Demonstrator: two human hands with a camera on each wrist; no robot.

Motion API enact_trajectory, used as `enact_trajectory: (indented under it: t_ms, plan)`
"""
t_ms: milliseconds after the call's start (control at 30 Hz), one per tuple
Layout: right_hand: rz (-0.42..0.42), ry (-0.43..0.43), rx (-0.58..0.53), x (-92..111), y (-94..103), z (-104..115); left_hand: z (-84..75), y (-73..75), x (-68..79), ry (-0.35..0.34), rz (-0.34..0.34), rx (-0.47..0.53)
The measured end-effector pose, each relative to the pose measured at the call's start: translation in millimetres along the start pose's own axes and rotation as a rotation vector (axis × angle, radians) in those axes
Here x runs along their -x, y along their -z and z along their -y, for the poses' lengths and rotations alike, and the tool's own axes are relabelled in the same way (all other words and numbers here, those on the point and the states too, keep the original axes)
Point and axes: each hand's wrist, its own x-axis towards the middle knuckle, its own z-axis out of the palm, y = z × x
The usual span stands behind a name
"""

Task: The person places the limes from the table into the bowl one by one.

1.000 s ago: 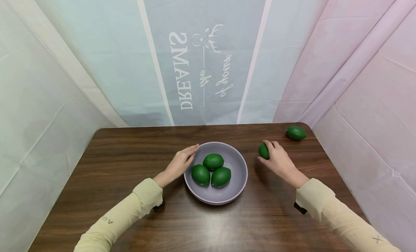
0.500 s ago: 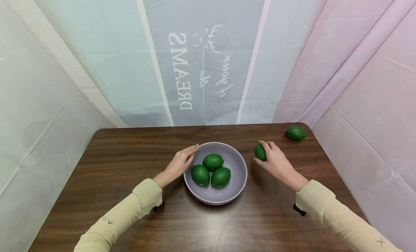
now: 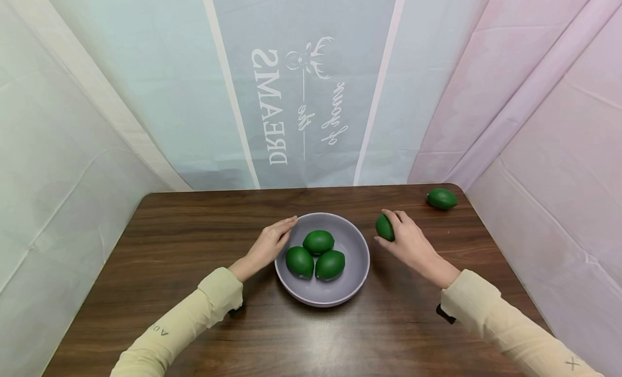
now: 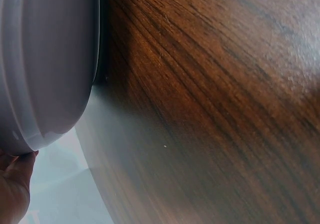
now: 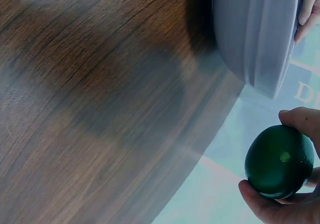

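Observation:
A grey-purple bowl (image 3: 357, 282) stands on the wooden table with green limes in it, among them a back lime (image 3: 318, 242), a left lime (image 3: 299, 261) and a right lime (image 3: 330, 264). My left hand (image 3: 267, 246) rests against the bowl's left rim, fingers fairly straight. To the right of the bowl, my right hand (image 3: 408, 244) grips another lime (image 5: 277, 161) between thumb and fingers. In the right wrist view that lime is held up off the table, apart from the bowl. A further lime (image 3: 442, 199) lies at the table's back right corner.
The dark wooden table (image 3: 194, 226) is bordered by a pale blue printed cloth (image 3: 311, 166) at the back. White-pink cloth walls (image 3: 559, 204) stand along both sides.
My right hand has moved a little left toward the bowl with the lime in its grip. My left hand and the bowl have stayed in place.

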Motion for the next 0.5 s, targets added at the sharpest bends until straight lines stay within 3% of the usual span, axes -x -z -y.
enact_trajectory:
  t_ms: [500]
  plan:
    - [0.012, 0.025, -0.01, -2.1, 1.0, 18.3, 1.9, -0.9, 0.7, -0.011, -0.009, 0.001]
